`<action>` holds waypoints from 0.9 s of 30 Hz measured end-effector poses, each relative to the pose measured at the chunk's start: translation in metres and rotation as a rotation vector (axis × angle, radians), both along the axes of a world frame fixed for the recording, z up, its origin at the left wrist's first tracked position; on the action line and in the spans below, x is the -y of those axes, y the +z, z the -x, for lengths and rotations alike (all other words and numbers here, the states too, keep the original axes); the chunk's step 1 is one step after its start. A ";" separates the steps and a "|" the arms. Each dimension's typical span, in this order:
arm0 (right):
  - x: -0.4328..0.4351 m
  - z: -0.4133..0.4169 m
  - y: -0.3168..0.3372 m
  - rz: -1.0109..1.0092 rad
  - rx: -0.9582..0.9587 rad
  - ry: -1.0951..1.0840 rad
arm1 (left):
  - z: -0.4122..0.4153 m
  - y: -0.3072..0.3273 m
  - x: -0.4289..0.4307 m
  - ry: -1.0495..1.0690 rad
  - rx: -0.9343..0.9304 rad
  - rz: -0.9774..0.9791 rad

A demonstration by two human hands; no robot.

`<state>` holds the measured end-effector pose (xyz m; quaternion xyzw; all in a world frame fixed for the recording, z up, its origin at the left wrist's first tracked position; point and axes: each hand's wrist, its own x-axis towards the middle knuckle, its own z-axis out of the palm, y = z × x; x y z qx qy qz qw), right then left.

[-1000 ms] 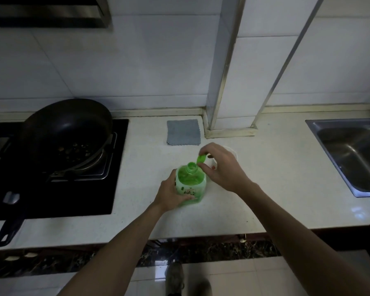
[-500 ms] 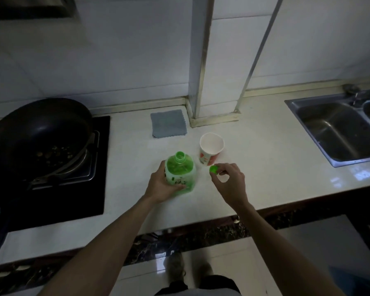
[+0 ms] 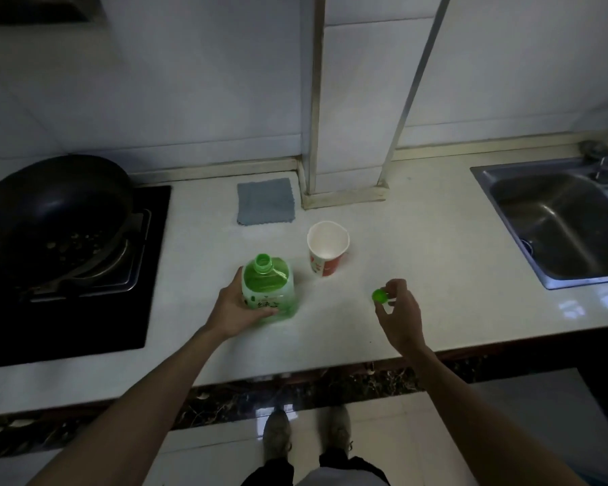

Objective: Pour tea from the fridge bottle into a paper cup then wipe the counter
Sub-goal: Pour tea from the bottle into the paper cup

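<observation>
A green tea bottle [image 3: 268, 287] stands upright and uncapped on the white counter [image 3: 436, 261]. My left hand [image 3: 237, 308] grips its lower body from the left. Just right of and behind the bottle stands an empty paper cup [image 3: 327, 252], white inside with a red print. My right hand [image 3: 399, 312] pinches the green bottle cap [image 3: 379, 295] at its fingertips, low over the counter to the right of the bottle and in front of the cup. A folded grey cloth [image 3: 264, 201] lies flat by the wall behind the cup.
A black wok [image 3: 50, 205] sits on the dark hob [image 3: 85, 310] at the left. A steel sink [image 3: 555, 219] with a tap is sunk into the counter at the right. A tiled pillar [image 3: 348, 135] juts out behind the cloth.
My right hand took the cap off the bottle's mouth and carried it right and toward the counter's front. The left hand kept its hold on the bottle. The camera shifted, showing the cup.
</observation>
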<state>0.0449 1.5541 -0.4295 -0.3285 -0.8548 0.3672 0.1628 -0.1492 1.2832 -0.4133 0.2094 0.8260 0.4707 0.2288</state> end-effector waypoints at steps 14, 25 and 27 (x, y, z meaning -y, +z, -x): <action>-0.024 -0.020 -0.016 -0.016 0.167 0.204 | -0.022 -0.001 -0.013 0.175 -0.017 0.001; -0.020 -0.026 -0.016 -0.133 0.140 0.217 | -0.022 -0.002 -0.013 0.166 0.009 -0.010; -0.024 -0.022 -0.012 -0.116 0.123 0.211 | -0.020 -0.003 -0.014 0.163 0.030 -0.011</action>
